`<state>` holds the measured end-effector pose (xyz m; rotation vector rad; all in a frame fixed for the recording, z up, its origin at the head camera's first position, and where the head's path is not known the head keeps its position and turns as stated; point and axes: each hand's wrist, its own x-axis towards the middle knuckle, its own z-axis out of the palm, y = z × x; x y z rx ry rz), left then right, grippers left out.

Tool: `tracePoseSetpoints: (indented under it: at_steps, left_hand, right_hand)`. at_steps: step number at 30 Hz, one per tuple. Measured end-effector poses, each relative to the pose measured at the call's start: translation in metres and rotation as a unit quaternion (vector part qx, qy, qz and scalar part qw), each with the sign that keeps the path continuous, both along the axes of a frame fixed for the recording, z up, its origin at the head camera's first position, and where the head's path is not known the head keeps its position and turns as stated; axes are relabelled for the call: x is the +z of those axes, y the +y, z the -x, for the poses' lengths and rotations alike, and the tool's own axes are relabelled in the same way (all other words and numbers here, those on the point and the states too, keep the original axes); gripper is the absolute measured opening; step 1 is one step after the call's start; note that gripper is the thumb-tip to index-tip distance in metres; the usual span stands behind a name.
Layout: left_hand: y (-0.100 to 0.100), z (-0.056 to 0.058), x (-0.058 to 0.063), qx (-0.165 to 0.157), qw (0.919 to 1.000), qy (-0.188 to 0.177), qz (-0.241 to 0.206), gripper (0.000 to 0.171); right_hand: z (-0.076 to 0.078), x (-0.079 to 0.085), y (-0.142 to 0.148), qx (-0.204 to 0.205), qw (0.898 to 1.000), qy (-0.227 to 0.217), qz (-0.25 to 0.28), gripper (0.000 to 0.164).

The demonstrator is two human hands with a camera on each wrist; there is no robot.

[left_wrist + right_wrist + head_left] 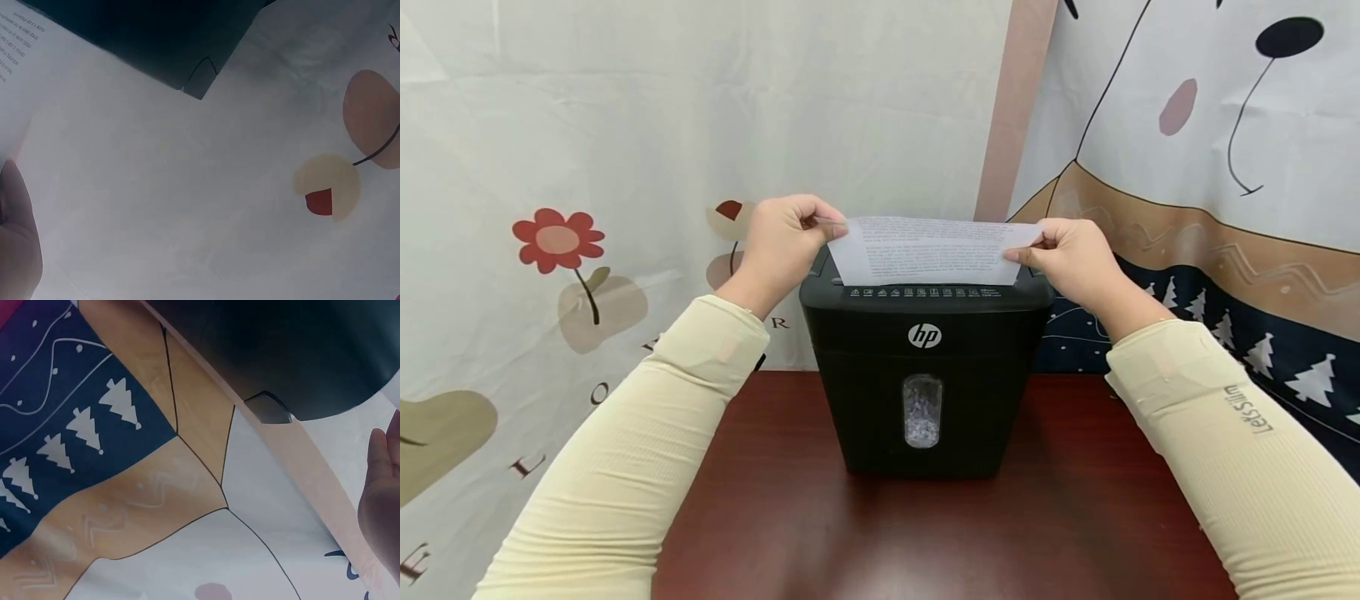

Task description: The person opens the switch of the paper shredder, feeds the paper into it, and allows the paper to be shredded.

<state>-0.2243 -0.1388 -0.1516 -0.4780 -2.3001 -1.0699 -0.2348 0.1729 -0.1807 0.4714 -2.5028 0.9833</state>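
A black HP paper shredder (865, 375) stands upright on the table, paper shreds showing through its small front window. Over its top, a white sheet of printed paper (932, 250) is stretched between two hands, its lower edge at the shredder's top behind the row of icons. My left hand (786, 242) pinches the sheet's left upper corner between thumb and fingers. At the right upper corner, my right hand (1067, 254) pinches it the same way. In the left wrist view, part of the printed sheet (19, 69) shows beside the left hand (19, 231). The right hand (381, 487) appears at the right wrist view's edge.
The shredder rests on a glossy reddish-brown table (790, 533). Close behind it hangs a pale printed curtain (700, 108) with flowers, letters and a bear figure. Cream sleeves (625, 450) cover both forearms.
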Motion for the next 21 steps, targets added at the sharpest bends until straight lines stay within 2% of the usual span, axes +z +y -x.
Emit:
tracePoseSetpoints:
  at_steps: [15, 21]
  left_hand:
    - [-0.001, 0.008, -0.008, -0.001, 0.9999, -0.016, 0.002, 0.005]
    - [0.001, 0.011, -0.013, 0.01, 0.9995, -0.03, 0.001, 0.005]
  right_hand:
    - [0.007, -0.01, -0.001, -0.007, 1.0, -0.017, -0.016, 0.025]
    - [0.01, -0.016, -0.001, -0.011, 1.0, -0.023, -0.014, 0.026]
